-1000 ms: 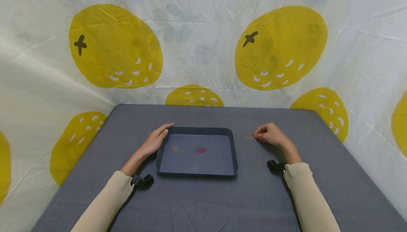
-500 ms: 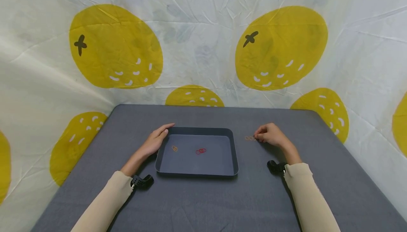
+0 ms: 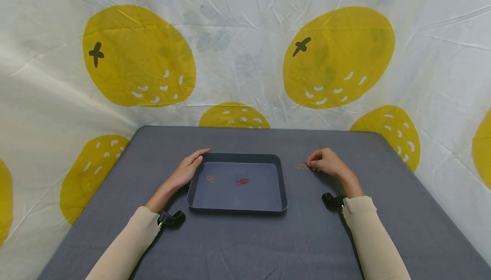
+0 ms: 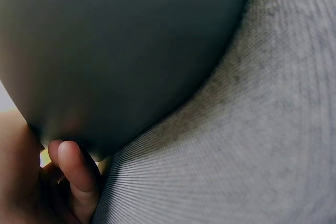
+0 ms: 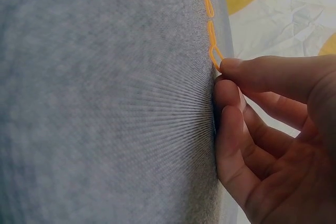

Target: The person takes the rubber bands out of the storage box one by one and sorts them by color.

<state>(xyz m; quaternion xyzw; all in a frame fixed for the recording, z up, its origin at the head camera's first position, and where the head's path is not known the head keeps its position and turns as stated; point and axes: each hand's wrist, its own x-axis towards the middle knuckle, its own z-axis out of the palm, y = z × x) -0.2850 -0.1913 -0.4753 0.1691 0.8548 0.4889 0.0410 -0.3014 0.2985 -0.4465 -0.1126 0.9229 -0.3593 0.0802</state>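
Grey cloth: covers the desk (image 3: 245, 246), which fills the lower half of the head view; a white backdrop with yellow fruit prints (image 3: 140, 56) rises behind it.
Left hand: the left hand (image 3: 186, 170) lies left of centre with straight fingers laid flat along the tray's left rim, holding nothing; in the left wrist view a fingertip (image 4: 73, 166) rests against the dark tray wall.
Tray: the dark tray (image 3: 284, 188) sits at the centre of the frame, flat on the cloth.
Tray contents: two orange rubber bands (image 3: 210, 179) lie in its left part and a small cluster of red rubber bands (image 3: 242, 182) near its middle; the two groups are apart.
Loose bands: a short row of orange bands (image 3: 301, 166) lies on the cloth just right of the tray, outside it; the right wrist view shows three in a line (image 5: 211, 35).
Right hand: the right hand (image 3: 326, 163), right of centre, has curled fingers, and thumb and forefinger pinch the end band of the row nearest the hand (image 5: 216, 56).
Risk: the bands are thin and lie flat on woven cloth, so the pinch could slip off, or drag the neighbouring band along.
Risk, tray: a band released from above might bounce or land on the rim and roll off.
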